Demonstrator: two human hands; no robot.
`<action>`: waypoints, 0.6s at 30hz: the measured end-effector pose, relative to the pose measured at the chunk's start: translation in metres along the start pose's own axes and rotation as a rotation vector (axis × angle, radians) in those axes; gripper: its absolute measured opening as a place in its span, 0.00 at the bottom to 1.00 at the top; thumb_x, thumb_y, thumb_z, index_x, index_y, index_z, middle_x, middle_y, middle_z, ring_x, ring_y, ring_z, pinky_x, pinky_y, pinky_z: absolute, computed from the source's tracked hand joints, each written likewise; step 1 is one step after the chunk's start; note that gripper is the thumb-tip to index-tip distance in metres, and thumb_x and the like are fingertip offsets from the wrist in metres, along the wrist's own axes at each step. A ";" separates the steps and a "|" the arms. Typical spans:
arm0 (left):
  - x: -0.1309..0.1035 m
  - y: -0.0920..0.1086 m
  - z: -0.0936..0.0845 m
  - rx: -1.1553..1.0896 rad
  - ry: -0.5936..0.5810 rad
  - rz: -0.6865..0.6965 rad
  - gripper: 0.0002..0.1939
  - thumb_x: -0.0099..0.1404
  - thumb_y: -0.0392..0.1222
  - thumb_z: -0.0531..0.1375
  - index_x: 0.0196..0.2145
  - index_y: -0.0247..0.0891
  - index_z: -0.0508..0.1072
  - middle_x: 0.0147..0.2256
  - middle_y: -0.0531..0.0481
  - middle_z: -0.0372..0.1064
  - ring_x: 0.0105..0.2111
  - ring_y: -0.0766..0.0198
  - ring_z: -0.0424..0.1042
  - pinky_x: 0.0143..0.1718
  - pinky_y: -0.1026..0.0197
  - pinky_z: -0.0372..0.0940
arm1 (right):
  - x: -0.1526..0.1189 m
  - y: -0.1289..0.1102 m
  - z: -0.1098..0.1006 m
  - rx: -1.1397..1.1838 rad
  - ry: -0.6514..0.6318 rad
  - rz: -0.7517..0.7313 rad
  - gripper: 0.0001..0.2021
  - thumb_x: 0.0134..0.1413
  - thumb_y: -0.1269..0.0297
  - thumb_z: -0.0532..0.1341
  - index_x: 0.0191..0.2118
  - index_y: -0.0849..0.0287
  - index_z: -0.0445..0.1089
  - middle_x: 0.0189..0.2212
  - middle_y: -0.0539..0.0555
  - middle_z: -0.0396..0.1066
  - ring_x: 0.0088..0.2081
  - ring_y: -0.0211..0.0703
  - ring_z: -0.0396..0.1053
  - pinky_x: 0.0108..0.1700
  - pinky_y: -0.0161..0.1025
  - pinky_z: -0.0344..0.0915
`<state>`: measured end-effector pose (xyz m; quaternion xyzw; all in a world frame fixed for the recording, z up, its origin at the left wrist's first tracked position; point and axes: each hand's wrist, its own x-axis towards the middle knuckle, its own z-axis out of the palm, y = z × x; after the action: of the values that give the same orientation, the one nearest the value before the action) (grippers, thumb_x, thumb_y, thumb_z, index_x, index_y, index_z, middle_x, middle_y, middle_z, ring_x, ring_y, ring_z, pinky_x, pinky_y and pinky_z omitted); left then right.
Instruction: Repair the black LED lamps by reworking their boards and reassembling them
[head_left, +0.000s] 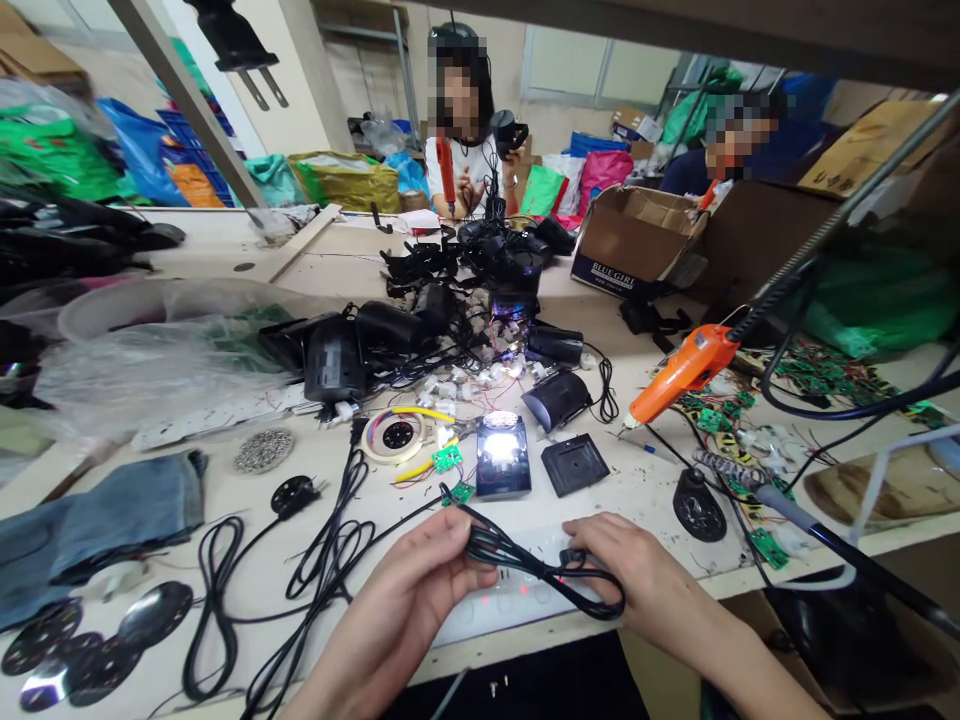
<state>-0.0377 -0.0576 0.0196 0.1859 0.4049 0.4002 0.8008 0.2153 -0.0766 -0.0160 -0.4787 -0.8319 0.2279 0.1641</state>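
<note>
A bundled black power cable (525, 562) stretches between my two hands, above a white power strip (480, 622) with red lights at the table's front edge. My left hand (420, 575) pinches the left end of the bundle between thumb and fingers. At its right end my right hand (637, 565) is closed round the cable, beside a small black plug-like piece (572, 557) partly hidden by the fingers. Just beyond the strip, a black lamp housing (503, 478) shines bright white. A flat black square cover (575, 464) lies to its right.
An orange electric screwdriver (681, 372) hangs at the right, near green circuit boards (769, 548) and a soldering iron (795, 505). Black lamp housings (334, 358) and cables pile up mid-table. Tape (373, 445), screws (263, 450) and denim (112, 520) lie left. Two people sit opposite.
</note>
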 end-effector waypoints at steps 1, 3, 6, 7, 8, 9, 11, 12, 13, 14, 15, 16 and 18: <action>0.000 0.000 0.000 -0.001 -0.003 -0.001 0.05 0.60 0.38 0.66 0.31 0.32 0.78 0.33 0.45 0.70 0.34 0.61 0.70 0.39 0.59 0.71 | 0.000 0.000 0.000 -0.001 0.000 0.001 0.13 0.55 0.80 0.57 0.43 0.58 0.68 0.36 0.56 0.72 0.39 0.48 0.70 0.40 0.41 0.68; 0.001 0.000 -0.001 -0.005 -0.005 0.000 0.05 0.61 0.38 0.66 0.31 0.33 0.78 0.32 0.46 0.70 0.35 0.60 0.70 0.40 0.59 0.71 | 0.000 0.001 0.000 -0.002 -0.003 0.001 0.12 0.55 0.80 0.56 0.42 0.58 0.68 0.36 0.56 0.72 0.39 0.48 0.70 0.40 0.41 0.68; 0.003 0.000 -0.002 -0.010 -0.009 -0.006 0.04 0.61 0.37 0.65 0.32 0.33 0.78 0.31 0.47 0.69 0.36 0.60 0.70 0.40 0.59 0.71 | 0.000 0.002 0.001 0.004 -0.004 -0.007 0.10 0.56 0.78 0.56 0.40 0.57 0.68 0.36 0.57 0.72 0.39 0.48 0.70 0.40 0.41 0.68; 0.004 0.000 -0.002 -0.012 -0.008 -0.010 0.04 0.61 0.37 0.65 0.33 0.33 0.78 0.31 0.47 0.69 0.36 0.60 0.70 0.40 0.59 0.71 | 0.001 0.002 0.001 0.006 -0.002 -0.011 0.10 0.56 0.78 0.56 0.40 0.57 0.68 0.36 0.57 0.72 0.39 0.48 0.70 0.40 0.41 0.69; 0.004 0.000 -0.002 -0.014 -0.007 -0.012 0.04 0.61 0.37 0.66 0.33 0.33 0.78 0.31 0.47 0.69 0.36 0.60 0.70 0.40 0.59 0.71 | 0.001 0.003 0.001 0.008 0.000 -0.014 0.09 0.57 0.77 0.56 0.40 0.58 0.68 0.36 0.57 0.72 0.39 0.48 0.70 0.40 0.42 0.69; 0.005 0.000 -0.002 -0.017 -0.005 -0.015 0.05 0.60 0.37 0.66 0.33 0.33 0.78 0.31 0.47 0.69 0.35 0.60 0.70 0.40 0.59 0.71 | 0.001 0.003 0.001 0.009 0.001 -0.016 0.09 0.58 0.77 0.56 0.40 0.58 0.68 0.36 0.57 0.72 0.39 0.48 0.70 0.40 0.42 0.69; 0.006 0.001 -0.002 -0.024 0.000 -0.020 0.05 0.60 0.38 0.66 0.34 0.33 0.78 0.31 0.46 0.70 0.35 0.60 0.70 0.40 0.59 0.71 | 0.001 0.003 0.001 0.012 0.002 -0.019 0.08 0.59 0.75 0.56 0.41 0.58 0.68 0.36 0.57 0.72 0.39 0.48 0.70 0.40 0.42 0.69; 0.007 0.001 -0.002 -0.027 0.003 -0.022 0.06 0.59 0.38 0.67 0.34 0.32 0.78 0.31 0.46 0.70 0.35 0.60 0.71 0.40 0.59 0.71 | 0.001 0.003 0.001 0.012 0.002 -0.019 0.08 0.59 0.75 0.55 0.41 0.58 0.68 0.36 0.57 0.72 0.39 0.48 0.70 0.40 0.42 0.69; 0.007 0.001 -0.002 -0.030 0.006 -0.023 0.06 0.59 0.38 0.67 0.34 0.32 0.78 0.31 0.46 0.71 0.35 0.60 0.71 0.40 0.59 0.71 | 0.001 0.003 0.001 0.010 0.002 -0.019 0.08 0.60 0.75 0.55 0.41 0.58 0.68 0.36 0.57 0.72 0.39 0.48 0.70 0.40 0.42 0.69; 0.007 0.001 -0.002 -0.032 0.011 -0.024 0.06 0.58 0.38 0.67 0.34 0.32 0.78 0.32 0.45 0.71 0.35 0.60 0.71 0.39 0.59 0.72 | 0.001 0.003 0.001 0.008 0.000 -0.019 0.08 0.60 0.75 0.55 0.42 0.58 0.68 0.36 0.58 0.72 0.39 0.48 0.70 0.40 0.42 0.69; 0.007 0.001 -0.002 -0.033 0.015 -0.023 0.06 0.58 0.38 0.68 0.34 0.32 0.78 0.33 0.45 0.72 0.34 0.60 0.71 0.39 0.59 0.72 | 0.001 0.003 0.001 0.004 0.000 -0.022 0.09 0.60 0.75 0.55 0.42 0.58 0.68 0.36 0.58 0.72 0.39 0.48 0.70 0.40 0.42 0.69; 0.007 0.001 -0.002 -0.033 0.019 -0.023 0.06 0.58 0.37 0.68 0.34 0.32 0.78 0.34 0.44 0.72 0.34 0.61 0.71 0.39 0.59 0.72 | 0.000 0.003 0.001 0.001 0.000 -0.024 0.10 0.60 0.76 0.55 0.43 0.58 0.68 0.36 0.58 0.72 0.39 0.48 0.70 0.40 0.42 0.69; 0.007 0.000 -0.001 -0.031 0.023 -0.024 0.06 0.58 0.37 0.67 0.34 0.32 0.78 0.35 0.44 0.73 0.34 0.61 0.71 0.39 0.59 0.72 | 0.000 0.004 0.001 -0.003 0.001 -0.030 0.10 0.59 0.76 0.55 0.43 0.58 0.68 0.36 0.57 0.72 0.39 0.48 0.70 0.40 0.42 0.69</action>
<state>-0.0364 -0.0520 0.0155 0.1641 0.4102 0.3987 0.8037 0.2173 -0.0750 -0.0189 -0.4664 -0.8393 0.2237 0.1674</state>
